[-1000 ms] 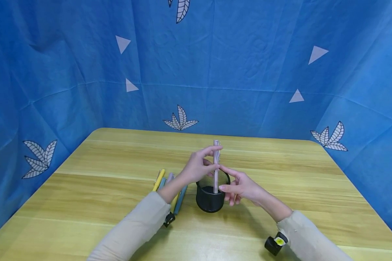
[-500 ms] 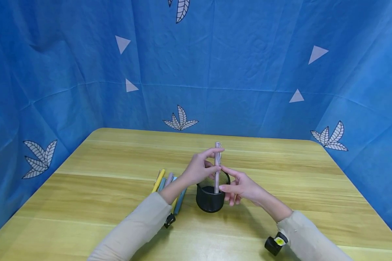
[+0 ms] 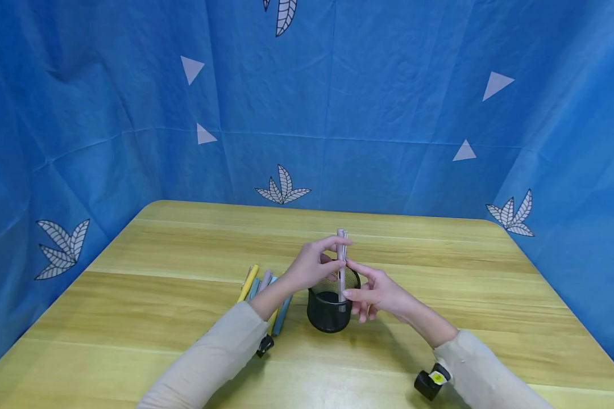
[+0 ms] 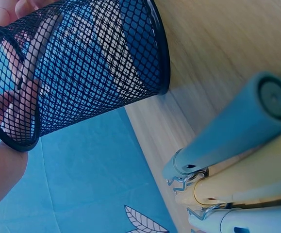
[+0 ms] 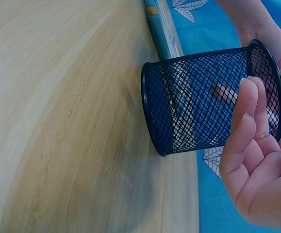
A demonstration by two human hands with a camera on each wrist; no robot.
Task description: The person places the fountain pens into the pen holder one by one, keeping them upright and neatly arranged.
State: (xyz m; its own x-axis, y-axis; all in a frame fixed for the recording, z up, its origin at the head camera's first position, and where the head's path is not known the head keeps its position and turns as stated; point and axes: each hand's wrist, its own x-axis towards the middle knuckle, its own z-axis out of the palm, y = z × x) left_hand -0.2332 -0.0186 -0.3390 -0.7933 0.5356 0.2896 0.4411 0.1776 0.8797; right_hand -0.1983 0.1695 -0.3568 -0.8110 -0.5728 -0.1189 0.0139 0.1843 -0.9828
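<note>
A pale purple pen (image 3: 341,278) with a metal clip stands nearly upright, its lower end inside a black mesh pen holder (image 3: 327,315). My left hand (image 3: 312,264) pinches the pen's upper part between thumb and fingers. My right hand (image 3: 381,292) holds the pen holder at its right side, thumb and index finger spread at the rim close beside the pen, the other fingers curled by the mesh. In the right wrist view the pen's dark lower tip (image 5: 218,92) shows through the mesh, above the holder's base.
Several pens lie on the wooden table (image 3: 184,244) left of the holder, including a yellow pen (image 3: 249,282) and a teal pen (image 4: 227,128), partly hidden by the left forearm. A blue patterned cloth (image 3: 368,113) hangs behind the table.
The pale purple pen has gone lower into the pen holder and shifted slightly right, with my left hand moving down along with it. My right hand and the holder stay put.
</note>
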